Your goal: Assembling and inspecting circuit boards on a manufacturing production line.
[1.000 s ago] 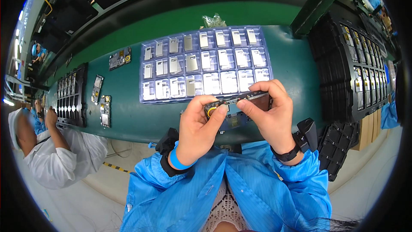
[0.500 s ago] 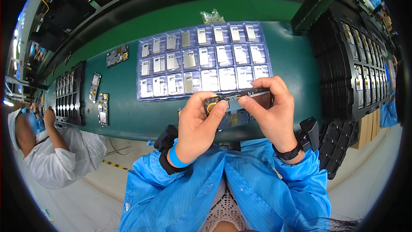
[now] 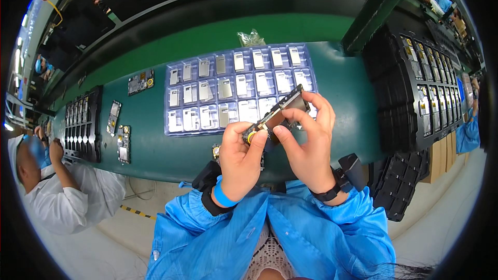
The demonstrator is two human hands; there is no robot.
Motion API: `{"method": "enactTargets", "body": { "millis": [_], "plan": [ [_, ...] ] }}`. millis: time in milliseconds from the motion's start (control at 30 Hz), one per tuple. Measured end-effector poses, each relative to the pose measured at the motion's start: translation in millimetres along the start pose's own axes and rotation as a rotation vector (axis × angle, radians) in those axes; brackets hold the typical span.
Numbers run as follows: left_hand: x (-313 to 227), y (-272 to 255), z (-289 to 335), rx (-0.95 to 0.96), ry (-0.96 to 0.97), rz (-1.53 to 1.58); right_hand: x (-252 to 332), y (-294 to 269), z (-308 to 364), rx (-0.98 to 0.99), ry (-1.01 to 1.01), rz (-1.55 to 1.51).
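Observation:
Between my hands I hold a circuit board (image 3: 277, 119) with a yellow ring at its left end, tilted so its right end points up and away. My left hand (image 3: 241, 150) pinches the ringed end between thumb and fingers. My right hand (image 3: 310, 140) grips the other end, thumb at the near side and fingers over the top. Just beyond lies a clear plastic tray (image 3: 168, 119) whose compartments hold silvery metal shields (image 3: 224, 89). Another board (image 3: 216, 151) shows partly beside my left hand; the rest of it is hidden.
Left on the green bench (image 3: 155, 150) lie loose boards (image 3: 140, 82), (image 3: 123, 144) and a black tray of boards (image 3: 93, 124). Stacked black trays (image 3: 386, 98) stand right, beside a green post (image 3: 376, 10). A clear plastic bag (image 3: 251, 38) sits behind the tray. A co-worker (image 3: 78, 186) sits left.
The circuit board has turned from nearly level to a steep slant, its right end raised. My right hand has moved left, closer to my left hand. The view has shifted slightly.

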State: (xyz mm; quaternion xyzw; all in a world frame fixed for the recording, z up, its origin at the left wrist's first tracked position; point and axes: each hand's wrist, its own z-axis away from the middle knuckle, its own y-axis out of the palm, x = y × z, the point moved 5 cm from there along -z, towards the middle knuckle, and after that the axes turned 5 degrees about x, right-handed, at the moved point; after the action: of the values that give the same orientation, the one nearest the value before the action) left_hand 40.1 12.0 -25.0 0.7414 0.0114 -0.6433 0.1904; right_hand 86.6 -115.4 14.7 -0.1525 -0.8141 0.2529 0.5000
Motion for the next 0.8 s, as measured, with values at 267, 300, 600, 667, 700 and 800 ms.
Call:
{"method": "enactTargets", "body": {
  "millis": [267,300,600,667,700,800],
  "plan": [
    [-2,-1,-2,0.022,0.015,-0.081,-6,0,-3,-0.009,0.046,-0.059],
    [-2,-2,-2,0.019,0.016,-0.08,-3,-2,-4,-0.025,0.012,-0.003],
    [-2,-9,-7,0.144,-0.135,-0.085,-2,-5,-19,0.242,-0.211,0.213],
    [2,-11,-7,0.171,-0.177,-0.091,-5,-2,-22,0.305,-0.207,0.159],
    [5,-11,-7,0.205,-0.215,-0.096,-8,-2,-20,0.308,-0.201,0.156],
    [6,-10,-8,0.211,-0.238,-0.065,-11,1,-17,0.388,-0.209,0.189]
  ]
}}
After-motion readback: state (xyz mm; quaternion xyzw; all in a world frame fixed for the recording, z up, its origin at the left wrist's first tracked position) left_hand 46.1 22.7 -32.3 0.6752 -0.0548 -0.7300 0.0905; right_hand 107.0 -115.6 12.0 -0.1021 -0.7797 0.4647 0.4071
